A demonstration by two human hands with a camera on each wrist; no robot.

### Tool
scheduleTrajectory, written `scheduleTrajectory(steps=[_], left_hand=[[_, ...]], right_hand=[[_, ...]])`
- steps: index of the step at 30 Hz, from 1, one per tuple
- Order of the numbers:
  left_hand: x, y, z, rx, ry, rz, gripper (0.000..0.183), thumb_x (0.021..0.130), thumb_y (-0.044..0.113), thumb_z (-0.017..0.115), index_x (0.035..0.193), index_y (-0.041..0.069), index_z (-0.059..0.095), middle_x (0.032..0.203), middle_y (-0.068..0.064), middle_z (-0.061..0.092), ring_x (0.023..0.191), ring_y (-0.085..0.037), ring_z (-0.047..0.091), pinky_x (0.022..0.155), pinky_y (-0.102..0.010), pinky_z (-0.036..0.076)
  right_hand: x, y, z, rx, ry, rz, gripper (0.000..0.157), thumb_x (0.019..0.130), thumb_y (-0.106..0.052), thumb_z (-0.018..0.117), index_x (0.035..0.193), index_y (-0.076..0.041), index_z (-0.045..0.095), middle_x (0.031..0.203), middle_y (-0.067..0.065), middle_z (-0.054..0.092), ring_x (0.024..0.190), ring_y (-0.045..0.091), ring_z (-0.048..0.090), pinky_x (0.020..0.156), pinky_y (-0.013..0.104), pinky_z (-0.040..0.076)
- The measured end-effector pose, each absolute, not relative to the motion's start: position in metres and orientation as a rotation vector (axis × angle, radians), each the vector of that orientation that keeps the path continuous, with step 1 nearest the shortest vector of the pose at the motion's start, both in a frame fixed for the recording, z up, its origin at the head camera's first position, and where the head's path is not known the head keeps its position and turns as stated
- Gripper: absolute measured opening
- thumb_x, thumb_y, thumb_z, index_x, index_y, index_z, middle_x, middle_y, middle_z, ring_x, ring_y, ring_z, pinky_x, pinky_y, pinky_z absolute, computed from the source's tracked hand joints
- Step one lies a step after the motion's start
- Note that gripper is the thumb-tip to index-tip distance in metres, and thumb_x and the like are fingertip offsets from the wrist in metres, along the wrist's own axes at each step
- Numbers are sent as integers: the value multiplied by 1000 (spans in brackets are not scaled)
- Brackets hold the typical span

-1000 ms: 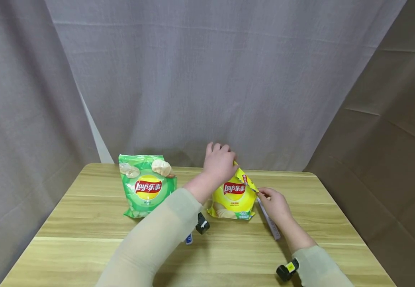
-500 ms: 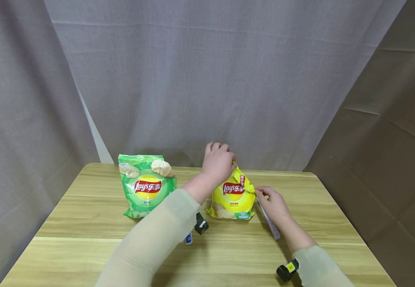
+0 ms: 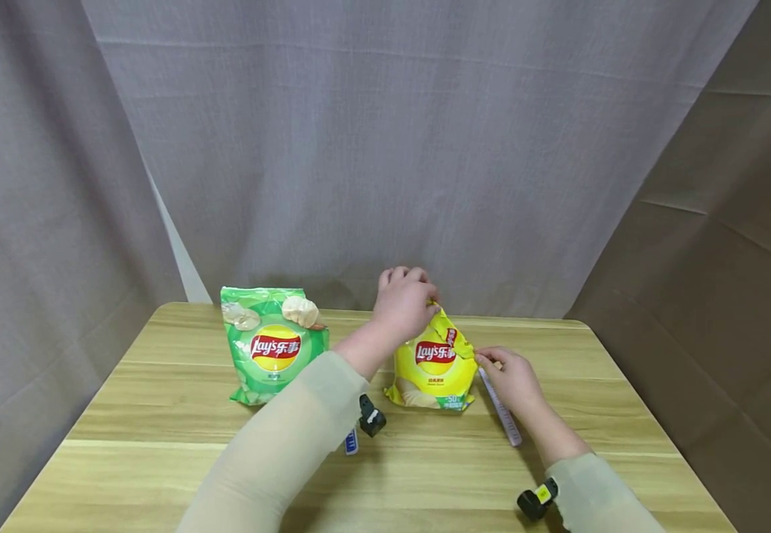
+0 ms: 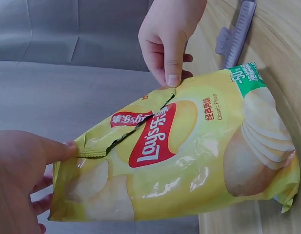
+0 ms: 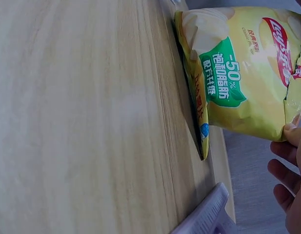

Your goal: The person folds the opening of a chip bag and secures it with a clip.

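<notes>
A yellow Lay's chip bag [image 3: 428, 377] stands on the table, its top edge folded slantwise over the front and partly covering the red logo. At the top left corner my left hand [image 3: 404, 305] pinches the fold between thumb and fingers, as the left wrist view shows. My right hand [image 3: 513, 377] pinches the fold's other end at the bag's right side, thumb [image 4: 173, 73] in front. Beside the right hand lies a pale purple strip [image 3: 500, 409] with ridge marks and a side tab [image 4: 222, 41], looking like a bag sealing clip.
Left of my left arm a green Lay's chip bag [image 3: 274, 348] stands upright. A blue and white item [image 3: 351, 443] shows beside my left forearm, mostly hidden. Grey curtain [image 3: 385, 148] hangs behind the wooden table [image 3: 159, 414].
The yellow bag's top flap has come further down over the front and now overlaps the logo. My right hand has shifted slightly left with it; the left hand stays nearly in place.
</notes>
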State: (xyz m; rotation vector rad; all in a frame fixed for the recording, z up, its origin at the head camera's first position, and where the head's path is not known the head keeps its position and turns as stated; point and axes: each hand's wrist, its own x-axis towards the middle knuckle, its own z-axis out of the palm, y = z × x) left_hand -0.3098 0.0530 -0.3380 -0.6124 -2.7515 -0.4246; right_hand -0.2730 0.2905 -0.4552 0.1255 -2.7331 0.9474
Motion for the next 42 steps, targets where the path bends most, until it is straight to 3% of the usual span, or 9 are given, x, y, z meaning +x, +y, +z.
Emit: scheduleTrajectory(steps=[15,30,35,42], left_hand=[[-312,41,-342,-598,-2709,-503,15,94,42,67,99,32,75,122,8,53,126,-22,41,113,-48,22],[-308,45,-339,-632,-2676,-398,13,94,43,67,97,33,75,124,7,53,125,-22,41,112,-48,23],[-308,48,-340,-630,-2694,-374,14,94,44,65,99,33,74,127,7,53,126,-22,41,113,-49,22],[-308,50,-341,-628,-2687,-380,14,95,43,65,99,32,74,127,6,53,127,-23,40,113,-49,22]], right_hand=[[-275,292,-449,153,-2728,856,29,99,-24,62,116,-2,71,117,20,68,115,41,60,101,56,43],[-276,296,-456,127,-2737,885,31,100,-27,61,117,-3,71,120,18,68,118,39,59,99,55,45],[-276,297,-457,119,-2750,877,32,100,-28,60,119,-4,70,117,15,69,112,33,61,93,52,49],[-274,297,-457,126,-2761,872,28,100,-28,60,117,-7,70,104,8,69,91,23,59,77,38,49]])
